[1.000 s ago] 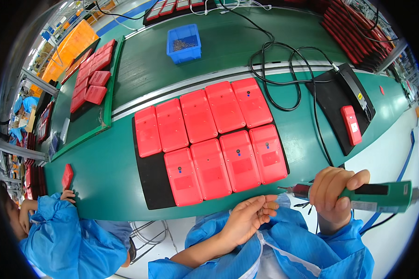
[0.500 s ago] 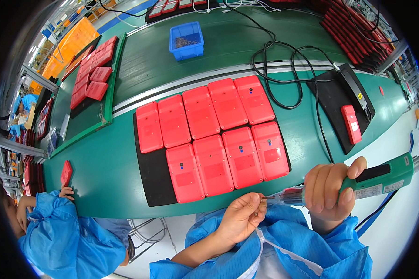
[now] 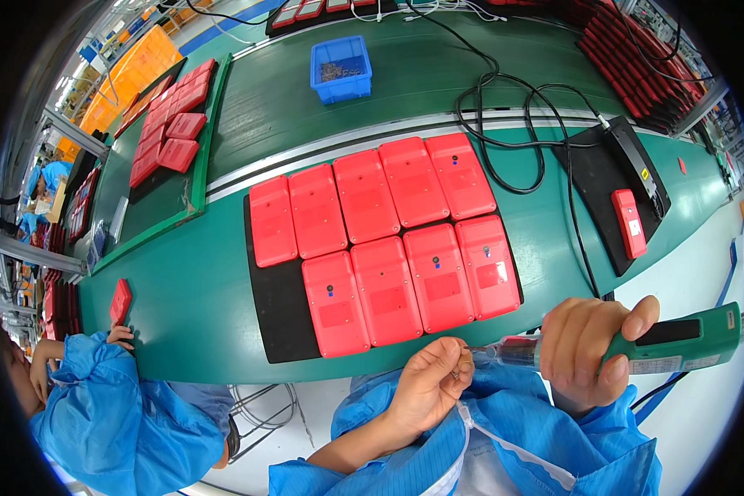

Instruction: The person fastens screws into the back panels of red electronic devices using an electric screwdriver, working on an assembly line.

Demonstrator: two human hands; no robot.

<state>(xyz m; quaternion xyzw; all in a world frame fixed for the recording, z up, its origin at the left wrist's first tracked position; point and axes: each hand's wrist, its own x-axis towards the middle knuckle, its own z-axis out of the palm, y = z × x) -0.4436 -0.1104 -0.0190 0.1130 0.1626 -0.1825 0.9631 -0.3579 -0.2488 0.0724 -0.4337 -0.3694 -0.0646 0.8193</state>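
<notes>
My right hand (image 3: 584,351) is wrapped round a green electric screwdriver (image 3: 686,337) with a clear nose, held level over the table's near edge. Its thin tip points left and meets the fingertips of my left hand (image 3: 428,382). Those fingers are closed in a pinch, with small bits between them too tiny to name. Just beyond my hands, several red plastic device housings (image 3: 380,299) lie in two rows on a black mat (image 3: 283,318), backs up. Some have a dark round spot and a blue mark. The mat's near left corner is bare.
A blue bin (image 3: 341,87) with small dark metal pieces stands on the green conveyor (image 3: 422,62). Black cable (image 3: 537,145) loops at the right, near a red handheld device (image 3: 629,223) on a black mat. A co-worker's hand (image 3: 121,337) is beside a red housing (image 3: 121,302) at left.
The view has shifted slightly, so the table's things appear a little further right. The screwdriver sits slightly lower at its back end. Both hands keep the same hold.
</notes>
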